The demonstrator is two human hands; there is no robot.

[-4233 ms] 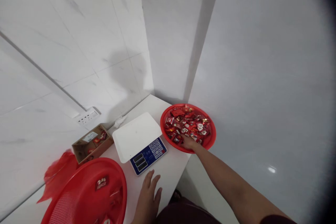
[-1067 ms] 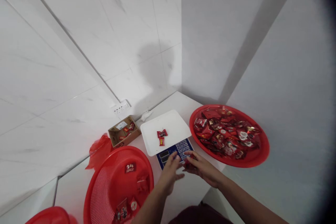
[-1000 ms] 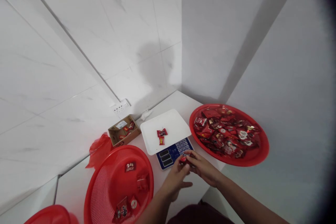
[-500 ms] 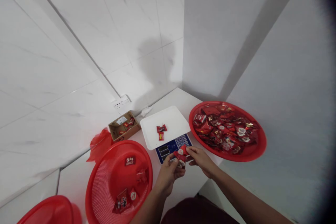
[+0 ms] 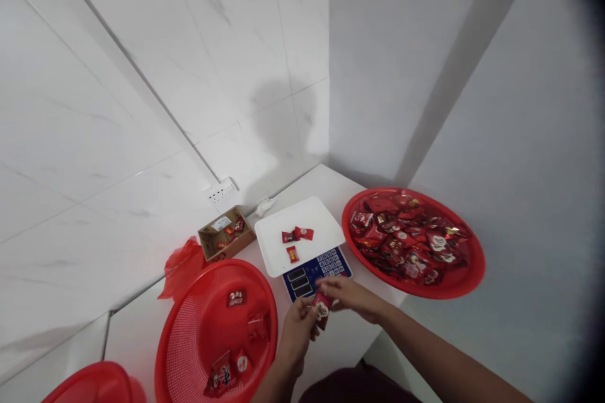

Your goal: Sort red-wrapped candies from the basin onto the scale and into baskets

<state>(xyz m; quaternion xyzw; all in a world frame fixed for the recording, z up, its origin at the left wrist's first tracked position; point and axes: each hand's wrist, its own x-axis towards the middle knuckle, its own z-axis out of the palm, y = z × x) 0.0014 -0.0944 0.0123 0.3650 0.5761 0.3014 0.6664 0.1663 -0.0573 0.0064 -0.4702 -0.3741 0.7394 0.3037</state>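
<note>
Head view. Both hands meet low in the frame, just in front of the scale's keypad. The left hand has its fingers curled closed around the lower part of a small red candy packet; the right hand pinches the upper edge of the same packet between thumb and fingertips. The packet sits between the two hands, held above the white counter and clear of it (the wrapper shows a pale round mark, print too small to read).

The digital scale stands just beyond the hands. Its white platter carries three red wrapped candies: two touching near the middle, and one apart nearer the blue keypad.

To the right of the scale, a round red tray is heaped with red wrapped sweets, its near rim close to the right forearm.

To the left of the hands, a red mesh basket holds a few packets, most of them gathered at its near side. A second red rim is cut off at the bottom left corner.

Behind the basket sits a small open cardboard box with several candies inside, and a crumpled red plastic bag beside it. A white wall socket is set above the box.
</note>
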